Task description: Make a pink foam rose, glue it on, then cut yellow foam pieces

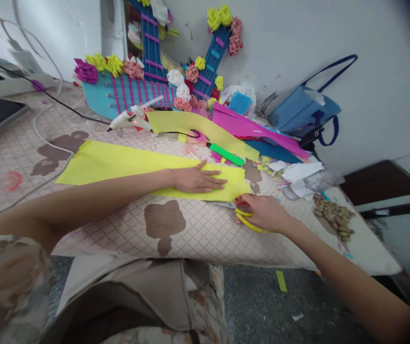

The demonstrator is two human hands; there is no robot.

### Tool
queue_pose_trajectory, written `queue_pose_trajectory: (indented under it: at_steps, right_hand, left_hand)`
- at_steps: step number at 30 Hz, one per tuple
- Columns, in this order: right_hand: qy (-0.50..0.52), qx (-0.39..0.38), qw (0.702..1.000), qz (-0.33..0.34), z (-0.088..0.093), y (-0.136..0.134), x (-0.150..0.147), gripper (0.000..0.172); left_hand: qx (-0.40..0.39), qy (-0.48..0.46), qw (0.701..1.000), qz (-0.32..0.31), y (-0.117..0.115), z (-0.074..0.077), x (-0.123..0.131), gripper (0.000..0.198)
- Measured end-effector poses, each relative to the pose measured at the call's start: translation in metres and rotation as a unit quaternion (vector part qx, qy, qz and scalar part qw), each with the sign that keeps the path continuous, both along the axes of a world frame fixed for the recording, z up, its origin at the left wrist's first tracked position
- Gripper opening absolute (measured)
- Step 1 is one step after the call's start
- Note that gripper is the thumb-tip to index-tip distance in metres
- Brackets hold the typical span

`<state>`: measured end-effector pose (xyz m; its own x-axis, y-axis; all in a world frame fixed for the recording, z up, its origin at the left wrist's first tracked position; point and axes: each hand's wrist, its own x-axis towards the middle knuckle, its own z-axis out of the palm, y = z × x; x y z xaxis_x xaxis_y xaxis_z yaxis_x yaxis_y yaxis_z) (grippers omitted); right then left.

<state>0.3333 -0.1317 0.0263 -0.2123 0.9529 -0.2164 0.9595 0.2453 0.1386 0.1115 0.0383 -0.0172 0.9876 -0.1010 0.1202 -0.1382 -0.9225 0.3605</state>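
Note:
A long yellow foam sheet (119, 165) lies across the patterned table cover (197, 229). My left hand (197, 180) rests flat on the sheet's right part, fingers stretched out. My right hand (265, 212) is closed round the yellow handles of a pair of scissors (242, 215), whose blades point left along the sheet's near right edge.
A white glue gun (129, 119) with a black cord lies behind the sheet. Yellow, pink and blue foam sheets (240, 126) and a green marker (226, 154) lie beyond. A blue craft piece with paper flowers (147, 81) leans on the wall. A blue bag (305, 112), peanuts (333, 215).

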Motion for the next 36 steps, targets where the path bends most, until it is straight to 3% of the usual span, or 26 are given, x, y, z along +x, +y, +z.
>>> queue_pose_trajectory:
  at_steps: [14,27,36]
  right_hand:
    - [0.011,0.004,1.0,-0.019,0.003,-0.001,-0.01,0.047]
    - [-0.014,0.015,1.0,0.018,-0.002,0.004,-0.012,0.042]
    - [0.017,0.018,1.0,0.006,0.0,0.001,-0.015,0.048]
  left_hand:
    - [-0.003,0.018,1.0,-0.001,0.0,0.0,0.001,0.049]
    - [0.005,-0.027,1.0,-0.006,0.002,-0.006,0.002,0.048]
    - [0.008,0.007,1.0,0.001,-0.001,0.002,0.0,0.049]
